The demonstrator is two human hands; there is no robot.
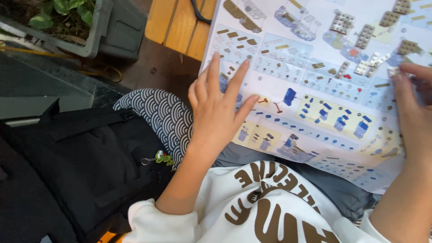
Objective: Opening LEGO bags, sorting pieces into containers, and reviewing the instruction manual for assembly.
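A large printed building-instruction sheet (310,90) lies spread over a wooden table and my lap. My left hand (219,105) rests flat on the sheet's left edge, fingers spread, holding nothing. At the right edge my right hand (416,108) pinches a small white brick piece (394,71) between its fingertips. Loose tan and grey brick plates (365,35) and a white assembly (372,63) lie on the sheet just left of that hand. A small blue brick (289,96) sits near the sheet's middle.
A wooden table (180,22) sticks out from under the sheet at top. A black backpack (76,157) with a green keychain (164,157) lies at my left, beside a wave-patterned cloth (162,114). A grey planter (90,27) stands at top left.
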